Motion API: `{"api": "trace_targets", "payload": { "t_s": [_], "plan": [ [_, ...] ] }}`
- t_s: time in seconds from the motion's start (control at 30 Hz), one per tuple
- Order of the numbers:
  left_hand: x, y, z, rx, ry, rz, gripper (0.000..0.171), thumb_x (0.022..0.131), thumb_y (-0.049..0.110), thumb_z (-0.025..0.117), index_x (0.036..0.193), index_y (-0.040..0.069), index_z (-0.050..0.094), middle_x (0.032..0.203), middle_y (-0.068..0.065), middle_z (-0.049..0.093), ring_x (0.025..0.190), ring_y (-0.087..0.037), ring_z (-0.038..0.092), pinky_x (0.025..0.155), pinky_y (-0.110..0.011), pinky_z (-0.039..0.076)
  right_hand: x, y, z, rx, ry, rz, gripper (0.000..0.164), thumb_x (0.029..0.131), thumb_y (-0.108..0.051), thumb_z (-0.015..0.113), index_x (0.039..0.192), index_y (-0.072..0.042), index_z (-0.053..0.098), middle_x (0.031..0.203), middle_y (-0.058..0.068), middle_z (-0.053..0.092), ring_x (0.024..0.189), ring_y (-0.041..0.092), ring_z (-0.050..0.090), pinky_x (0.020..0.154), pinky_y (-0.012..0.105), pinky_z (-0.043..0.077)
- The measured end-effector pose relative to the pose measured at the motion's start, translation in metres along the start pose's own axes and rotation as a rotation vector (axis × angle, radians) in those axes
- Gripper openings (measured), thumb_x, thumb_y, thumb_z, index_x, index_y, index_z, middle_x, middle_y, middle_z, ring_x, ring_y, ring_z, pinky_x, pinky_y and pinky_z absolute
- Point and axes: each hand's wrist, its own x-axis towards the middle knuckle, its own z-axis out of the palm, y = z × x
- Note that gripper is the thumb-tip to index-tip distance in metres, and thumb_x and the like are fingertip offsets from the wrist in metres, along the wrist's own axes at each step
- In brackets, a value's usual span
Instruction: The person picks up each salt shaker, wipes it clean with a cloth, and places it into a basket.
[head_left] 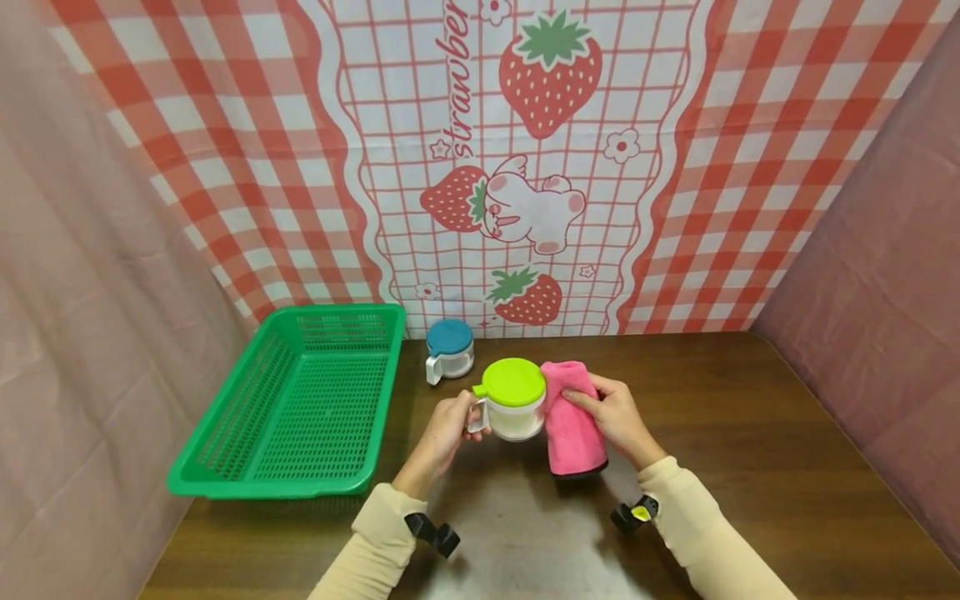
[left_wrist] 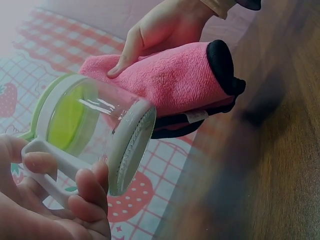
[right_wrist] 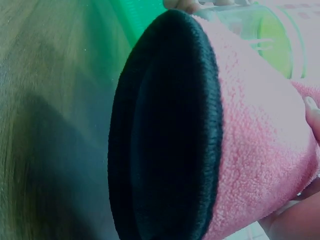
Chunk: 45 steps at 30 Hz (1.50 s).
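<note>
pink cloth (right_wrist: 260, 135), black-edged; clear jar (head_left: 516, 421), lime-green lid (head_left: 513, 382)

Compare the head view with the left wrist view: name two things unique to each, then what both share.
Of the two, only the head view shows the green basket and the blue-lidded jar. Only the left wrist view shows the pale tag on the pink cloth and the ridged underside of the green-lidded jar. Both show the left grip holding that jar, the right grip holding the cloth, and a printed backdrop.
</note>
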Motion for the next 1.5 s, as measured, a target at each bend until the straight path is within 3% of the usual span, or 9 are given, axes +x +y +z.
{"api": "trace_targets", "payload": {
  "t_s": [0.33,0.53,0.73,0.93,1.17,1.5],
  "plan": [
    [0.001,-0.002,0.002,0.033,0.042,-0.014,0.033,0.085,0.021,0.036,0.055,0.007,0.037,0.055,-0.004,0.051,0.051,-0.012,0.051,0.052,-0.021,0.038,-0.002,-0.001,0.005,0.011,0.028,-0.019,0.032,0.078,-0.013,0.068,0.103,0.006,0.062,0.075,-0.012,0.063,0.058,0.006,0.059,0.054,0.026,0.051],
    [0.000,-0.002,0.005,0.032,0.071,-0.001,0.033,0.085,0.023,0.038,0.056,0.009,0.041,0.054,-0.002,0.053,0.050,-0.010,0.051,0.050,-0.019,0.038,-0.004,-0.002,0.009,-0.020,0.059,-0.016,0.032,0.077,-0.017,0.069,0.103,0.001,0.064,0.077,-0.008,0.064,0.058,0.005,0.058,0.053,0.026,0.051],
    [-0.003,0.002,0.007,0.030,0.102,-0.017,0.032,0.086,0.019,0.039,0.054,0.010,0.041,0.052,0.000,0.054,0.045,-0.007,0.050,0.048,-0.018,0.038,-0.006,-0.005,0.014,-0.070,0.083,-0.037,0.033,0.078,-0.018,0.068,0.105,0.000,0.064,0.086,0.008,0.065,0.060,0.004,0.057,0.055,0.024,0.050],
    [-0.014,0.017,0.012,0.076,0.114,-0.020,0.032,0.086,0.016,0.038,0.055,0.008,0.041,0.053,-0.001,0.053,0.045,-0.008,0.049,0.048,-0.018,0.038,-0.010,-0.010,0.019,-0.070,0.063,-0.011,0.036,0.078,-0.015,0.068,0.111,-0.004,0.063,0.103,0.020,0.064,0.065,0.003,0.058,0.059,0.022,0.051],
    [-0.007,0.008,0.011,0.105,0.122,-0.035,0.031,0.086,0.020,0.039,0.057,0.009,0.043,0.054,-0.002,0.054,0.045,-0.009,0.051,0.047,-0.019,0.038,-0.021,-0.033,0.027,-0.132,0.063,-0.072,0.033,0.077,-0.008,0.067,0.109,0.000,0.063,0.100,0.022,0.065,0.066,0.004,0.058,0.059,0.021,0.050],
    [-0.001,0.000,0.009,0.107,0.165,-0.039,0.031,0.083,0.025,0.039,0.056,0.012,0.043,0.056,-0.002,0.056,0.045,-0.009,0.051,0.047,-0.019,0.037,-0.029,-0.041,0.040,-0.265,0.085,-0.206,0.031,0.073,-0.007,0.071,0.103,-0.003,0.067,0.095,0.016,0.068,0.068,0.006,0.057,0.057,0.019,0.048]
  ]
}}
